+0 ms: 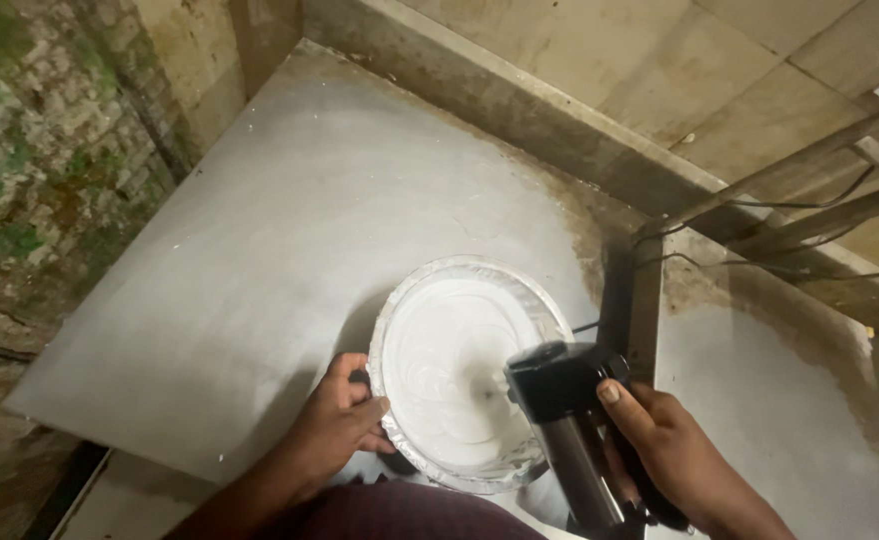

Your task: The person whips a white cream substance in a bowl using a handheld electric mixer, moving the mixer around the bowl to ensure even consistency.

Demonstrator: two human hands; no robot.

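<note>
Lower centre of the frame: a round bucket seen from above, filled almost to the brim with smooth white paste.
Bucket rim: coated white all round; its lower edge lies close to the person's lap, at the bottom edge of the frame.
Left hand: clasped on the bucket's left rim, fingers curled over the edge, thumb on the outside wall.
Right hand: closed round the handle of a power mixer, thumb on the black housing.
Power mixer: black motor body with a metal-coloured barrel, lower right of centre, overhanging the bucket's right rim; its shaft goes down into the paste near the bucket's middle, the tip blurred.
Paste surface: ring marks circling the shaft.
Slab: pale grey, flat, carrying the bucket; it spreads from the centre to the upper left.
Slab edges: left edge drops off beside a mossy brick wall; far edge meets a raised concrete kerb running diagonally across the top.
Open room: broad bare slab to the left of and above the bucket; to the right, a narrow dark gap, then a second grey surface.
Upper right: wooden poles and thin dark cables, well apart from both hands.
</note>
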